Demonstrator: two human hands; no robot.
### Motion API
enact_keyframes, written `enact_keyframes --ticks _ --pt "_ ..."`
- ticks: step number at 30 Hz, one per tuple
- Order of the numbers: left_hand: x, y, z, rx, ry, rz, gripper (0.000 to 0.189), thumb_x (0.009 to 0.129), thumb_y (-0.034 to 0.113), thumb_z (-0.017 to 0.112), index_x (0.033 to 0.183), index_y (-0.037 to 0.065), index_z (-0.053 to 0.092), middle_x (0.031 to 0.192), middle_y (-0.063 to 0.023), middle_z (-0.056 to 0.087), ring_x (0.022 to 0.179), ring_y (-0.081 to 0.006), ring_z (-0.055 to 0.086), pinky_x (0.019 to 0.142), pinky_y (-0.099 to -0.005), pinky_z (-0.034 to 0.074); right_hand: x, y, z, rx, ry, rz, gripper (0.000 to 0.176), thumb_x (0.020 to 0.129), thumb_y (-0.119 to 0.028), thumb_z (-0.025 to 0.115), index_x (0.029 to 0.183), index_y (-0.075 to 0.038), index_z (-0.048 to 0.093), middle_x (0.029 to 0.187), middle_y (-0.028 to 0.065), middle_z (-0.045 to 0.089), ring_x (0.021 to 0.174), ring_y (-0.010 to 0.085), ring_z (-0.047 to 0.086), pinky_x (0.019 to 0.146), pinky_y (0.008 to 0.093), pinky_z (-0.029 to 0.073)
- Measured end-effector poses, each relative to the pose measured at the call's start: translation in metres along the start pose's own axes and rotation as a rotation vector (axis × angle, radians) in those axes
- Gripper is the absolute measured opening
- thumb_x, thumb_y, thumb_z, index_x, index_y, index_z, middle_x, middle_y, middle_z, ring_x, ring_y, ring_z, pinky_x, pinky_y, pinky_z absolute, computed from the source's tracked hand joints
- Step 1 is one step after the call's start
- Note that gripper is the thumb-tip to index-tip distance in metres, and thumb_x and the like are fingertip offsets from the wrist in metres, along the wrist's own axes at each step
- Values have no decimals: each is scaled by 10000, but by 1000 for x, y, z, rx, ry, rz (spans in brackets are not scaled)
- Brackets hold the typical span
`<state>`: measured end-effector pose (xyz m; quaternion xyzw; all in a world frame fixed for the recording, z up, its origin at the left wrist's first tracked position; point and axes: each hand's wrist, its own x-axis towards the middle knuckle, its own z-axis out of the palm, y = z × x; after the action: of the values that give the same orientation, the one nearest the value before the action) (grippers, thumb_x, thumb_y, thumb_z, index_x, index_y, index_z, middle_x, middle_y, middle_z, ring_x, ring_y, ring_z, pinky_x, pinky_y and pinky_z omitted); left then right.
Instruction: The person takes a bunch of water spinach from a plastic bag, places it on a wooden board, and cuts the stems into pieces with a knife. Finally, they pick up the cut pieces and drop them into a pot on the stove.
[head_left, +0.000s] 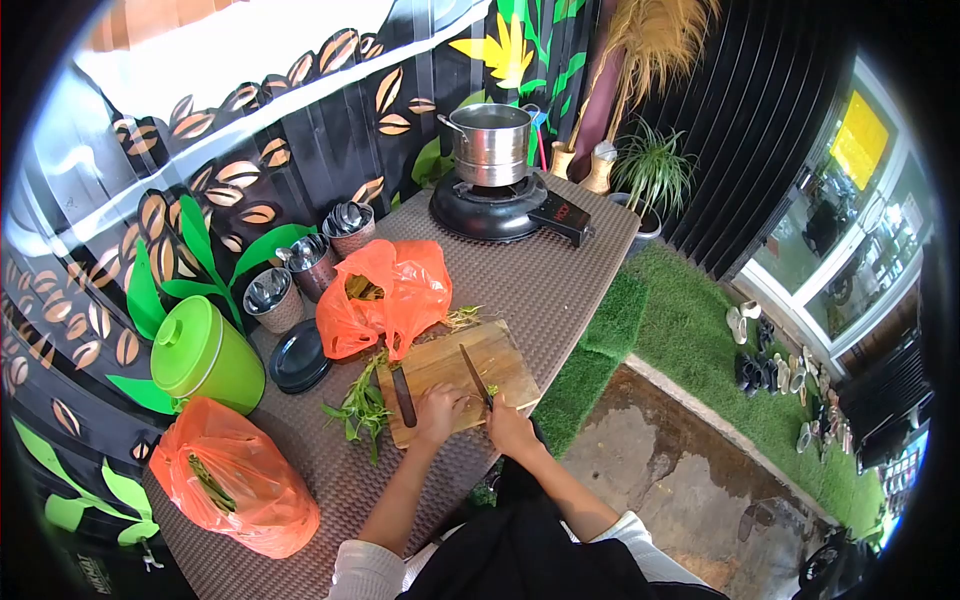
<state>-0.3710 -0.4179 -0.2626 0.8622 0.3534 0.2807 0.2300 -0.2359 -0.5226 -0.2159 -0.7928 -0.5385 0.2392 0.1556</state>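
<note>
My right hand (511,428) is closed around the handle of a knife (474,368), whose blade points away from me over a wooden cutting board (502,352). My left hand (441,411) rests on the board left of the knife, fingers curled together; whatever they hold is too small to make out. Small green bits (492,389) lie by the blade. Along the board's left side runs a dark brown strip (403,396). Leafy green stems (362,405) lie at the board's left edge, and thin trimmings (462,318) sit at its far edge.
An orange plastic bag (410,285) stands behind the board; another orange bag (245,490) is at the near left. Beyond are a green lidded bucket (203,352), dark plates (299,357), cutlery cups (274,300) and a steel pot (491,150) on a black stove (485,212). The table edge (578,345) is right.
</note>
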Motion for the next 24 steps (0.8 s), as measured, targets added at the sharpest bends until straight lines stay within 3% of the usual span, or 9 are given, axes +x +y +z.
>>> enact_keyframes --ticks 7,14,16,19,21,24 --pt "-7 15 8 -91 74 -217 133 807 169 667 871 64 717 845 -87 637 838 -279 617 738 -369 506 3 1 -11 -2 -76 -42 298 918 -193 492 1064 49 399 904 317 628 850 486 624 727 544 505" --pt "-13 21 14 -113 198 -261 118 796 135 680 867 46 711 838 -94 641 781 -269 625 697 -365 505 -9 -11 16 -94 5 58 283 925 -193 482 1091 24 406 901 294 651 828 410 674 698 484 549" --pt "-14 19 18 -194 332 -214 126 765 115 718 882 67 730 752 -59 615 607 -173 579 581 -293 462 1 -8 17 -77 -5 75 293 929 -197 479 1106 23 401 910 294 651 839 410 672 709 484 548" --pt "-16 26 13 -239 282 -302 88 764 98 706 836 48 714 757 -91 623 701 -242 612 638 -334 486 23 -1 8 -34 35 11 306 936 -222 481 1096 21 384 886 306 636 839 460 645 707 524 528" --pt "-16 27 12 -216 281 -310 89 763 101 707 835 51 714 752 -88 622 699 -244 610 638 -339 486 25 0 -2 -57 -88 -12 338 924 -204 487 1133 41 386 936 298 646 906 431 653 772 482 534" --pt "-16 26 14 -179 302 -301 89 761 110 709 830 55 713 747 -86 620 701 -251 608 641 -351 487 12 -4 -11 -69 -98 -3 324 909 -189 509 1107 38 389 935 303 643 917 429 652 791 480 530"
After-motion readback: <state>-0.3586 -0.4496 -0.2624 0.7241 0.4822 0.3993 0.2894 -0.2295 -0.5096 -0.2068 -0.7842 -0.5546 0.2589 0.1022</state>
